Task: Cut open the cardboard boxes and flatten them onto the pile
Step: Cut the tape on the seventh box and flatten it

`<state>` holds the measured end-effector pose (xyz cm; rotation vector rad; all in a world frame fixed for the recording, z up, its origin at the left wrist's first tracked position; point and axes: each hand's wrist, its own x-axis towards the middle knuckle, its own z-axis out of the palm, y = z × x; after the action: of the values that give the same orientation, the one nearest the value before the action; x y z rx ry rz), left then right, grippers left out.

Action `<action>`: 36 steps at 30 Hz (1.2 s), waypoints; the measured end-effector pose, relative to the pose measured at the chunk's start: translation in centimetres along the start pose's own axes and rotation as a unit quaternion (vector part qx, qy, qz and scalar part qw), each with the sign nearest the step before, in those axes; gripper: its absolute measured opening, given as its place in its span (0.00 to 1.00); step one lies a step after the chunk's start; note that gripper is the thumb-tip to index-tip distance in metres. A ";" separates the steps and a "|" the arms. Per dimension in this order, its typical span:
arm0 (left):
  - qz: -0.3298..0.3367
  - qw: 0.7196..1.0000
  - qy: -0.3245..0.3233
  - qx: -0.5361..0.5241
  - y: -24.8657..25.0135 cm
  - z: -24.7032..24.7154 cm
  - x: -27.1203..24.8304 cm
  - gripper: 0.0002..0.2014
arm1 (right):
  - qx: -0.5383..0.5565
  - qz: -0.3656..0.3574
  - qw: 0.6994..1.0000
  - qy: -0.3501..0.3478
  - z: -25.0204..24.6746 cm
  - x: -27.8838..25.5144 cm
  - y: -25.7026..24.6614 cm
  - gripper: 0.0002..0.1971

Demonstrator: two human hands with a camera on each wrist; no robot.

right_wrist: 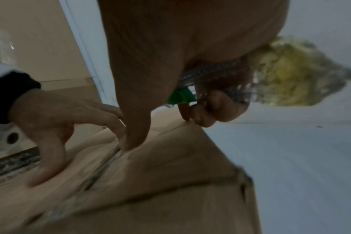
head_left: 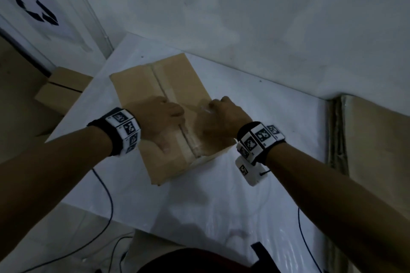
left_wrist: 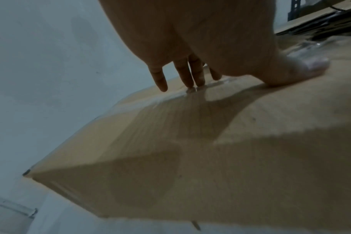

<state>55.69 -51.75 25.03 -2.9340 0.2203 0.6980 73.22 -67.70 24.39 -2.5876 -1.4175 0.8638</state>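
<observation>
A brown cardboard box (head_left: 137, 88) stands on the white table (head_left: 255, 195), a taped seam (head_left: 163, 87) running along its top. My left hand (head_left: 162, 117) lies on the top left of the seam, its straight fingers (left_wrist: 190, 74) pressing at the tape. My right hand (head_left: 221, 115) is on the right half of the box (right_wrist: 170, 174). Its curled fingers (right_wrist: 210, 107) hold a crumpled wad of clear tape (right_wrist: 287, 74) and a green piece (right_wrist: 180, 96), while one finger presses down at the seam beside the left hand (right_wrist: 54, 115). What the green piece belongs to is hidden.
More cardboard boxes (head_left: 62, 91) sit on the floor left of the table. Flat cardboard (head_left: 377, 144) lies off the table's right edge. A wall runs close behind the box. Cables (head_left: 108, 195) hang at the table's near side.
</observation>
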 end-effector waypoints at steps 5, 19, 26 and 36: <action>-0.023 0.999 0.012 -0.027 1.3 2.0 -2.2 0.52 | 0.075 0.014 0.997 0.029 1.6 -0.9 0.9 0.39; -0.166 0.959 0.113 -0.202 1.4 0.9 0.6 0.45 | 0.152 -0.037 0.985 0.074 -0.9 -1.2 1.8 0.19; -0.205 0.922 0.093 -0.314 1.0 0.2 2.1 0.42 | 0.125 -0.058 0.990 0.031 2.6 -3.1 4.7 0.17; -0.204 0.887 0.109 -0.399 0.6 -0.2 3.1 0.39 | -0.004 0.004 0.992 0.128 4.7 -3.8 4.1 0.17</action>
<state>58.38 -52.69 23.75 -3.6134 -0.8560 0.4523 72.38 -73.99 20.84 -2.5967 -1.3412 0.5019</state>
